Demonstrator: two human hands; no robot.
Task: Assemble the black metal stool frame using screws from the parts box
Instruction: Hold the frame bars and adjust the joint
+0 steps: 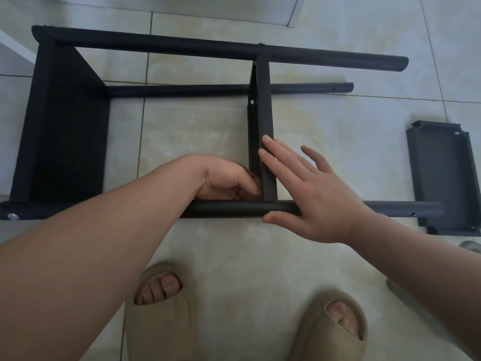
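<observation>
Here the right hand (312, 196) lies spread on the crossbar (265, 113); the left hand (223, 181) curls beside it, grip unclear.

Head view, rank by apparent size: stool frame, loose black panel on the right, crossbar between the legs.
1. stool frame
2. loose black panel
3. crossbar, about the panel's length but much narrower

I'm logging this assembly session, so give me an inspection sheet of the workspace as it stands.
Surface: pale tiled floor.
Job's things: stool frame lies on its side; crossbar meets the near leg; loose black panel lies apart, to the right.
Clutter: nothing seen.
Grippers: left hand curled at the crossbar-leg joint, contents hidden; right hand flat on the crossbar.
Cables: nothing seen.
Surroundings: feet in tan slippers.
</observation>
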